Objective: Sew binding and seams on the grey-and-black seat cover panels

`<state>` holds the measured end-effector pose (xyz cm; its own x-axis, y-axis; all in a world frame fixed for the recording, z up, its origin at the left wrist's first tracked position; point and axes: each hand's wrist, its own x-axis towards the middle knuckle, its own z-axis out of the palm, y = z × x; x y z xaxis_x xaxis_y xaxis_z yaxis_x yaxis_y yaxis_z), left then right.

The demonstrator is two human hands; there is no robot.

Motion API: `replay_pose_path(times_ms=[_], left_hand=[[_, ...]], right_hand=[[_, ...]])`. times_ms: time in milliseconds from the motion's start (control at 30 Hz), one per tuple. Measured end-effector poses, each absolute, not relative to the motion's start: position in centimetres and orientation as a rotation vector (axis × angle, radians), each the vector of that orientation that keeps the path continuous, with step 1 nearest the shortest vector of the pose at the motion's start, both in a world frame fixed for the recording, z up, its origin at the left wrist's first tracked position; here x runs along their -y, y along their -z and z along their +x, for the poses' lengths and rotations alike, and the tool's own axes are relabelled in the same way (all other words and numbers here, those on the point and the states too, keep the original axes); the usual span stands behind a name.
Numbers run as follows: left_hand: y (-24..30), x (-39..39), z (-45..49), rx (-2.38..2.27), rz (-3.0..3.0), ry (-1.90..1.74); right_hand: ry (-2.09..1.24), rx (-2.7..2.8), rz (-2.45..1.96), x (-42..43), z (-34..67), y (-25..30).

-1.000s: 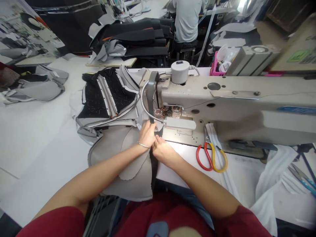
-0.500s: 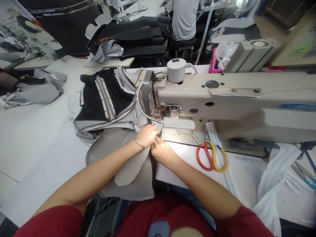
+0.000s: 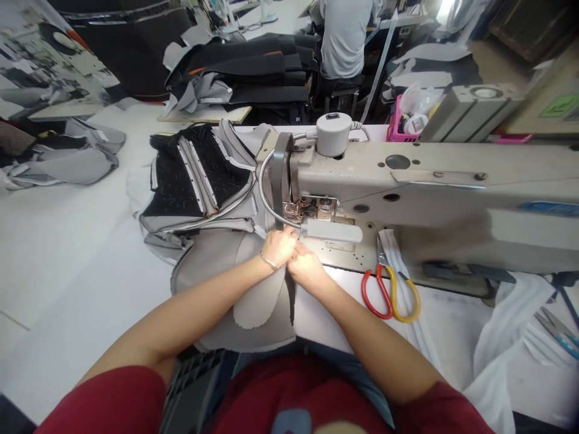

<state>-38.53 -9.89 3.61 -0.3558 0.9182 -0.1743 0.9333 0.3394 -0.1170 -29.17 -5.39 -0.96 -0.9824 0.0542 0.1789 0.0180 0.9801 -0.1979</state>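
A grey fabric cover [image 3: 208, 265] lies to the left of the sewing machine [image 3: 434, 163], its layered edge running under the machine head. Close in front of the needle area, my left hand [image 3: 279, 246] is closed on the fabric edge, with the wrist lying over a rounded grey flap [image 3: 256, 301]. Touching it on the right, my right hand [image 3: 307, 266] pinches the same edge, where a dark strip [image 3: 290, 295] hangs down. The fingertips and the needle itself are partly hidden behind the hands and the white lamp [image 3: 333, 230].
Scissors [image 3: 391, 292] with red and yellow handles lie right of my hands on a pale striped strip [image 3: 423, 337]. More scissors [image 3: 558, 331] are at the far right. Behind the machine stand a pink basket [image 3: 398, 123] and a seated person [image 3: 342, 42]. Sewn pieces [image 3: 67, 160] lie at left.
The fabric and both hands have moved slightly forward along the machine, and the near edge of the fabric has drawn away from my body. The view has shifted a little.
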Motion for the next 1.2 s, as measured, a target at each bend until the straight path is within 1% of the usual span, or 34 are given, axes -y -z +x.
replay_pose_path(times_ms=[133,267,400,467,533,733,967,1200], left_hand=[[-4.4,11.1,-37.6,-2.557,1.804,0.272],[-5.1,13.2,-37.3,-2.607,1.823,0.298],[-4.0,14.0,-39.1,-2.427,2.159,0.379],[-3.3,13.9,-40.2,-2.322,2.305,0.355],[-2.8,13.6,-41.0,-2.321,2.352,0.303],[-2.2,13.2,-41.4,-2.36,2.342,0.31],[-1.8,13.5,-41.8,-2.207,2.419,0.34],[-4.3,11.7,-41.4,-2.233,2.022,0.289]], right_hand=[[-0.243,2.958,0.02,6.5,-28.2,-0.4],[-0.108,3.009,0.151,8.7,-27.3,-1.8],[0.003,2.971,0.098,9.9,-27.2,-1.5],[0.023,2.947,0.075,10.0,-27.3,-1.0],[0.035,2.92,0.059,10.0,-27.4,-0.5],[0.019,2.896,0.036,10.0,-27.5,-0.1],[0.005,2.903,0.05,10.0,-27.5,-0.1],[0.035,2.892,0.036,9.9,-27.5,0.1]])
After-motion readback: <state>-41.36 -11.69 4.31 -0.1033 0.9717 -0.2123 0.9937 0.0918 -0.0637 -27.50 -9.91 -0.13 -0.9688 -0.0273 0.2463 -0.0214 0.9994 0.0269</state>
